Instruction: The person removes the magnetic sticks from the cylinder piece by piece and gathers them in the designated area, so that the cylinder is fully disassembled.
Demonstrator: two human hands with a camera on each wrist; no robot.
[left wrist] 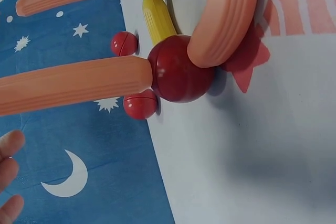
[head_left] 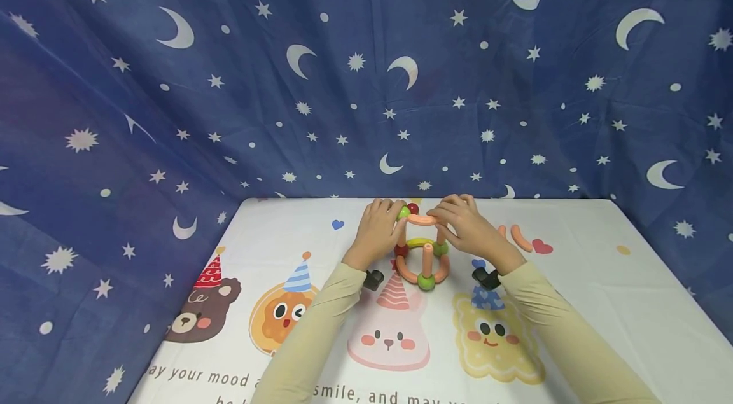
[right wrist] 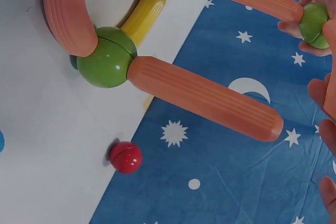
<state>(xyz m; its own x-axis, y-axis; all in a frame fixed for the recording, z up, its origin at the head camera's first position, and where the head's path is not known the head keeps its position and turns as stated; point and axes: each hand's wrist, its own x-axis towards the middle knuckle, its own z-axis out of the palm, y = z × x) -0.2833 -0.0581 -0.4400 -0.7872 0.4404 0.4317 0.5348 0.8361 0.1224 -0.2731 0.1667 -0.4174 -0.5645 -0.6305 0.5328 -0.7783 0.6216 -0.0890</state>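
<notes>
A ring of curved orange sticks [head_left: 408, 272] and a yellow stick [right wrist: 144, 17], joined by balls, lies on the table. Straight orange sticks stand up from its front green ball [head_left: 426, 282], its left red ball [left wrist: 178, 69] and its right green ball [right wrist: 106, 57]. My left hand [head_left: 373, 231] holds a green ball [head_left: 404, 212] at the top of the left upright. From that ball an upper curved orange stick [head_left: 422, 220] reaches toward the right upright [right wrist: 205, 98]. My right hand [head_left: 472, 226] grips this curved stick near its right end, its fingers partly out of the right wrist view.
Loose red balls [left wrist: 140, 104] lie behind the ring by the table's back edge. Two curved orange sticks [head_left: 521, 238] rest right of my right hand. A blue star-and-moon curtain [head_left: 355, 137] hangs behind the printed white tablecloth [head_left: 572, 302].
</notes>
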